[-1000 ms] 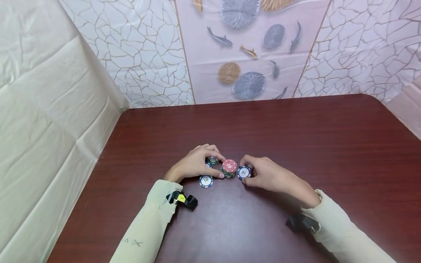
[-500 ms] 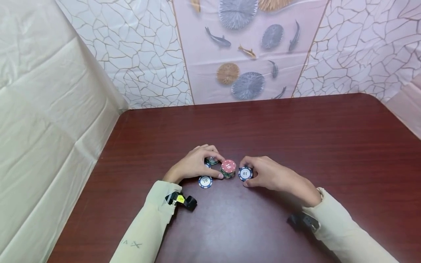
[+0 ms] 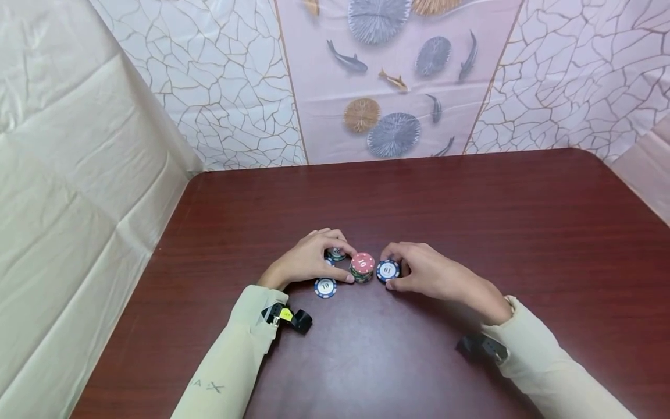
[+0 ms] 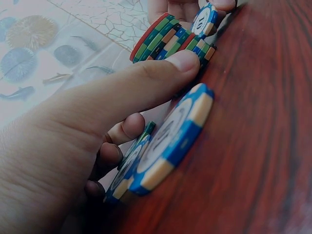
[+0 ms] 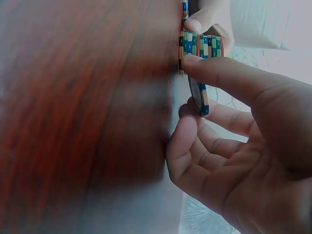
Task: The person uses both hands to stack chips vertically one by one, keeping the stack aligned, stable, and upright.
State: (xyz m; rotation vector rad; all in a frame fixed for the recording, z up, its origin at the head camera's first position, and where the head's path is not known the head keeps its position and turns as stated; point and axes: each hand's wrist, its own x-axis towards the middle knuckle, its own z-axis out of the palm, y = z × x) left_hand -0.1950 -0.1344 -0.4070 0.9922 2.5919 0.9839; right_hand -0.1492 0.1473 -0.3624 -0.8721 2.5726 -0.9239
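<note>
My left hand [image 3: 311, 259] holds a stack of poker chips [image 3: 362, 263] between thumb and index finger. A red chip marked 10 tops the stack; green, blue and more red edges show below it in the left wrist view. Just right of the stack, my right hand [image 3: 426, 272] pinches a blue-and-white poker chip [image 3: 388, 270] by its edges. In the right wrist view this chip [image 5: 199, 95] is held off the tabletop, thumb on one side and fingers on the other.
Beside my left thumb lies a loose blue-and-white chip [image 3: 325, 287]. More chips, including a green one [image 3: 337, 254], lie partly hidden under my left hand. All this is on a dark red wooden table [image 3: 450, 198], with patterned cloth hanging behind.
The right hand and its chip shifted slightly away from the stack, then back a little toward it and farther from me. The left hand has stayed at the stack.
</note>
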